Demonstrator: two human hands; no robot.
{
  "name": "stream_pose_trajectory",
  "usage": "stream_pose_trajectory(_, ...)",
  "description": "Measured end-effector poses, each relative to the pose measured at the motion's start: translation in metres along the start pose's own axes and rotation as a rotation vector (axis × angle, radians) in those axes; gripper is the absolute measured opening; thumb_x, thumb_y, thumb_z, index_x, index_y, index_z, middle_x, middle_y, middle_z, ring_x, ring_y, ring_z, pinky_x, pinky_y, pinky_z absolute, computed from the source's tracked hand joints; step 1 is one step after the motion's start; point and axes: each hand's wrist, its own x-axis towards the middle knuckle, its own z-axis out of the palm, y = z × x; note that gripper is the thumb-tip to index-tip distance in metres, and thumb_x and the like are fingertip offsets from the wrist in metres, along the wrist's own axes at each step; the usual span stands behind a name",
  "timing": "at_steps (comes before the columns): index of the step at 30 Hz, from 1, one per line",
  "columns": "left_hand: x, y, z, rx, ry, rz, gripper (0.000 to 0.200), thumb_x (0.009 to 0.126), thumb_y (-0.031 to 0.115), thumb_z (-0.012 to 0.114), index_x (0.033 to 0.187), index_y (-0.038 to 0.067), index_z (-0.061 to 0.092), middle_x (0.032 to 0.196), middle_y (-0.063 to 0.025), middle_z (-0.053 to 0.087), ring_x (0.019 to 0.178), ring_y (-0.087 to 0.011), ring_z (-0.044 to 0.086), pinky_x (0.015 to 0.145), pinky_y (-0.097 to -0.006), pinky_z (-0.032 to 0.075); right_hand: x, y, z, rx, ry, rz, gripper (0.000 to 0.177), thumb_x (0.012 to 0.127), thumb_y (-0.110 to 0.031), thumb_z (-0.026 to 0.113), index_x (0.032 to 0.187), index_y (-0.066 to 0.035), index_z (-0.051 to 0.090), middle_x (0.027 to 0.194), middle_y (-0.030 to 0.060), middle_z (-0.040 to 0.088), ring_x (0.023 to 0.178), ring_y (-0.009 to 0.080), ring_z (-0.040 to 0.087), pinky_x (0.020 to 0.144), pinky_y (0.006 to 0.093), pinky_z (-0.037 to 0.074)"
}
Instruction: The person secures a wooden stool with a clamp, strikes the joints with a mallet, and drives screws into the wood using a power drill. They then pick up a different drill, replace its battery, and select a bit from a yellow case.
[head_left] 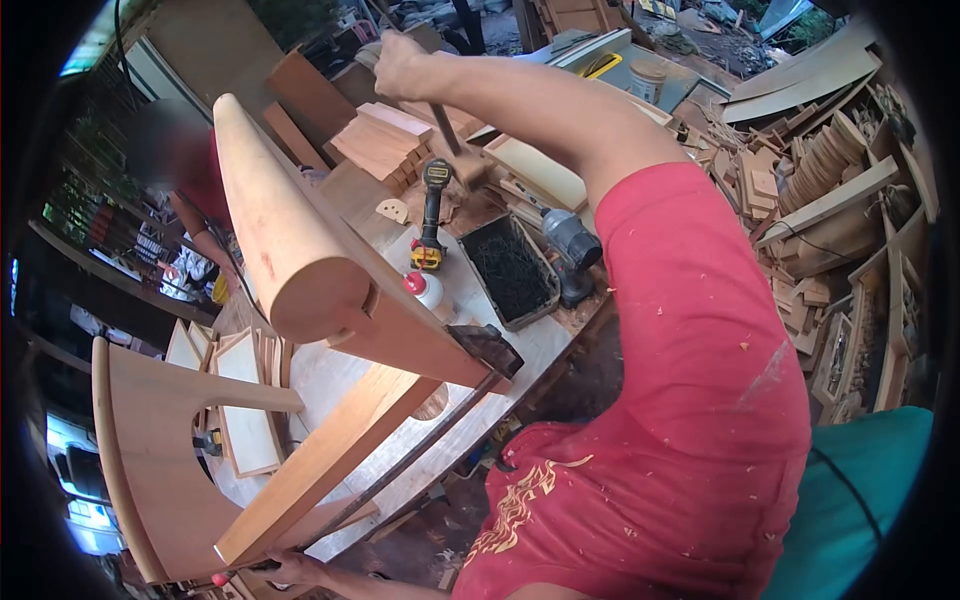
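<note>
A curved wooden furniture frame [150,440] stands at the left, with a straight wooden rail [340,455] slanting across it. A thick rounded beam [290,230] forms its upper part. Along the rail runs a long bar clamp [400,465], its black jaw against the beam's side piece. My left hand [292,570] is at the low end, fingers closed around the clamp by its red-tipped handle. Raised at the top, my right hand [402,68] is closed in a fist on what looks like a wooden mallet [468,165], whose shaft passes partly behind my forearm.
On the worktable [325,375] are a yellow drill [430,215], a red-capped bottle [425,290], a tray of dark screws [508,270] and a grey power tool [570,240]. Stacked boards [375,145] lie behind; a person [205,190] is at the left. Wood offcuts [760,190] fill the right.
</note>
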Motion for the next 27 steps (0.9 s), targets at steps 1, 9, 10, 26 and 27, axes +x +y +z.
stream_pose_trajectory(1, 0.000, 0.006, 0.001, 0.009, 0.002, -0.015, 0.088, 0.091, 0.050, 0.064, 0.146, -0.009, 0.028, 0.143, -0.0296, 0.041, 0.126, -0.0378, 0.050, 0.102, -0.0430, 0.046, -0.001, 0.002, 0.002, -0.015, 0.042, 0.020, 0.024, 0.090, -0.023, 0.062, 0.111, -0.024, 0.073, 0.111, 0.0030, 0.072, 0.107, 0.0267, 0.065, 0.082, 0.0540, 0.043)
stream_pose_trajectory(9, 0.003, 0.002, 0.000, 0.069, 0.026, 0.065, 0.095, 0.088, 0.056, 0.064, 0.147, -0.009, 0.026, 0.144, -0.0309, 0.040, 0.128, -0.0390, 0.048, 0.104, -0.0434, 0.044, -0.052, 0.020, 0.042, 0.078, 0.160, 0.130, 0.014, 0.086, -0.026, 0.062, 0.087, -0.025, 0.075, 0.090, -0.0001, 0.073, 0.096, 0.0227, 0.065, 0.083, 0.0401, 0.044)
stream_pose_trajectory(10, 0.002, 0.004, 0.002, 0.050, 0.016, 0.066, 0.096, 0.088, 0.057, 0.064, 0.147, -0.009, 0.026, 0.144, -0.0312, 0.039, 0.128, -0.0394, 0.048, 0.103, -0.0437, 0.044, -0.061, 0.028, 0.043, 0.104, 0.177, 0.166, 0.015, 0.086, -0.025, 0.061, 0.091, -0.023, 0.075, 0.093, 0.0013, 0.073, 0.098, 0.0236, 0.065, 0.083, 0.0416, 0.045)
stream_pose_trajectory(26, -0.001, -0.013, -0.004, -0.109, 0.018, -0.015, 0.080, 0.089, 0.033, 0.071, 0.147, -0.005, 0.030, 0.144, -0.0236, 0.042, 0.128, -0.0330, 0.047, 0.106, -0.0431, 0.041, -0.350, -0.160, -0.012, 1.467, 0.348, 1.083, 0.035, 0.087, -0.023, 0.067, 0.113, -0.003, 0.058, 0.084, 0.0158, 0.066, 0.077, 0.0270, 0.064, 0.074, 0.0396, 0.050)
stream_pose_trajectory(27, -0.002, -0.009, -0.004, -0.162, 0.037, 0.029, 0.081, 0.088, 0.033, 0.072, 0.146, -0.004, 0.031, 0.143, -0.0233, 0.042, 0.128, -0.0332, 0.046, 0.107, -0.0435, 0.040, -0.357, -0.178, -0.016, 1.564, 0.525, 1.073, 0.035, 0.087, -0.023, 0.067, 0.113, -0.001, 0.058, 0.082, 0.0141, 0.064, 0.075, 0.0240, 0.061, 0.071, 0.0379, 0.049)
